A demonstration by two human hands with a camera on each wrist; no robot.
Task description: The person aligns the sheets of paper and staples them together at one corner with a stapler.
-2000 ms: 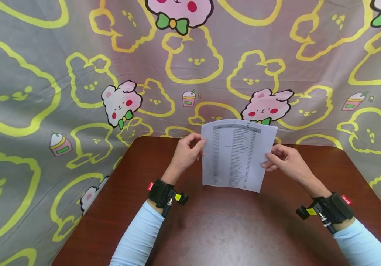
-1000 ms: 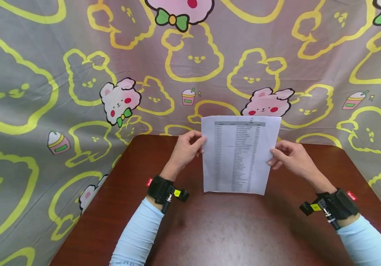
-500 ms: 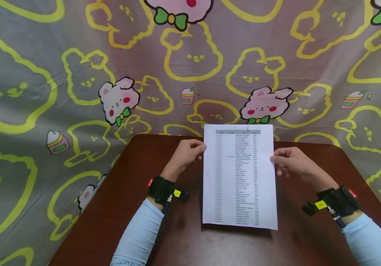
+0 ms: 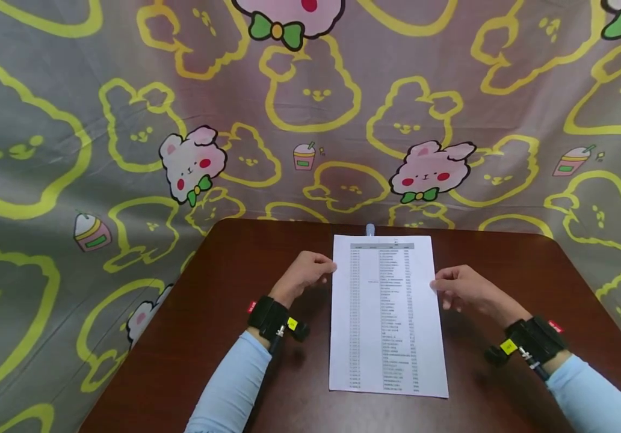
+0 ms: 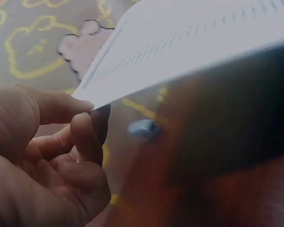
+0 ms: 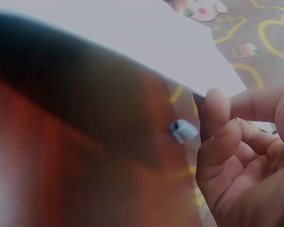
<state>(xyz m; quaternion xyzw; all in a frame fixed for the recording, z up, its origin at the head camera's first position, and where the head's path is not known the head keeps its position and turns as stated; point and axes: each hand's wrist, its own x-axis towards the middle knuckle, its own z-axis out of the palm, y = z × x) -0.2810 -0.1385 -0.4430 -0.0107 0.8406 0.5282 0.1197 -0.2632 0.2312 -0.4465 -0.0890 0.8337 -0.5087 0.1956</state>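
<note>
A sheet of paper [image 4: 386, 313] printed with columns of small text is held tilted above the table, its face toward me. My left hand [image 4: 306, 275] pinches its left edge between thumb and fingers. At the opposite edge, my right hand [image 4: 467, 288] pinches it the same way, a little lower. Both wrist views show the paper [image 5: 180, 47] raised off the wood with a dark shadow beneath. Beyond its top edge lies a small pale-blue object [image 4: 370, 230], mostly hidden in the head view. The left wrist view shows this pale object [image 5: 144, 129] blurred, its kind unclear.
The dark brown wooden table [image 4: 224, 288] reaches back to a grey cloth [image 4: 321, 108] printed with yellow outlines and rabbit faces, hanging behind and at the sides. A black strap with a small camera [image 4: 269, 322] is on each wrist.
Both hands have lowered the paper, and it has tipped back from nearly upright to a flatter slant. The pale-blue object now shows behind its top edge. Both hands keep their pinch.
</note>
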